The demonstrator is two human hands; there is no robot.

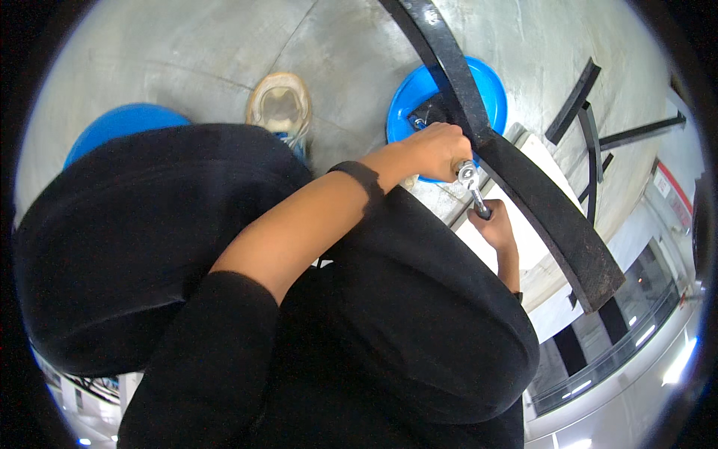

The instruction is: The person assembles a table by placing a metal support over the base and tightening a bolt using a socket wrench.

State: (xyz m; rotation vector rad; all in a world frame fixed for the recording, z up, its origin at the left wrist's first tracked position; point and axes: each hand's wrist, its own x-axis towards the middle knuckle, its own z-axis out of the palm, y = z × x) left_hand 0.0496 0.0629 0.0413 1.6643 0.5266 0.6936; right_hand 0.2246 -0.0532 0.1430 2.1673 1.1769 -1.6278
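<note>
My right hand is closed round the dark handle of a ratchet wrench. The wrench's silver round head sits against my left hand, a fist curled just below a long black metal beam. What the left fist grips is hidden inside its fingers. The beam runs from the top of the view down to the right, and part of it passes over a blue round basin. A dark flat piece with a small shiny metal part shows in the basin, just past my left knuckles.
White boards or a box lie under the beam. Several black metal bars rest on the floor at the right. A second blue round object is beside my left knee. One shoe stands on the grey floor.
</note>
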